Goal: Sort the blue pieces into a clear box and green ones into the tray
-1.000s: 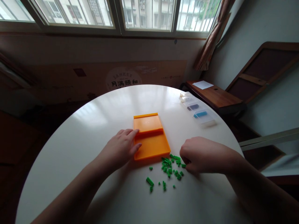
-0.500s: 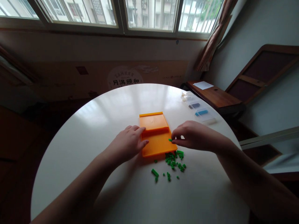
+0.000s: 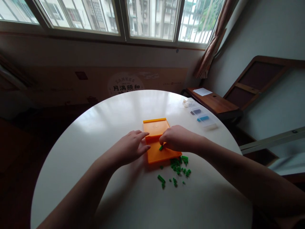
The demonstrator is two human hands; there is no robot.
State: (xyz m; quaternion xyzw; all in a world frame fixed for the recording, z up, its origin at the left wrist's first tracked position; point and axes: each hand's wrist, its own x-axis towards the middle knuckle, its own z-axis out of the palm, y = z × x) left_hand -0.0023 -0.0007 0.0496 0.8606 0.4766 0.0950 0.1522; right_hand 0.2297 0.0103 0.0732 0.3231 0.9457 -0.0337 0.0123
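Observation:
An orange plastic case (image 3: 156, 156), opened out flat with two shallow halves, lies on the white table. My right hand (image 3: 177, 138) is over its nearer half, thumb and fingers pinched on a small green brick (image 3: 161, 148). At the case's left side is my left hand (image 3: 130, 147); its thumb and index finger are spread, their tips at the left edge and no object between them. Loose green bricks (image 3: 177, 166) are scattered on the table just in front of the case, a few lying farther toward me.
Clear plastic boxes, one with blue pieces (image 3: 202, 118) and one with dark pieces (image 3: 195, 112), stand near the round table's (image 3: 114, 111) right rim. Beyond that rim is a wooden chair (image 3: 219, 103) with a sheet of paper (image 3: 202, 92) on it.
My right hand has moved left with the green brick, from the case's right edge to over its nearer half. My left hand stays at the left edge. The view has tipped up slightly.

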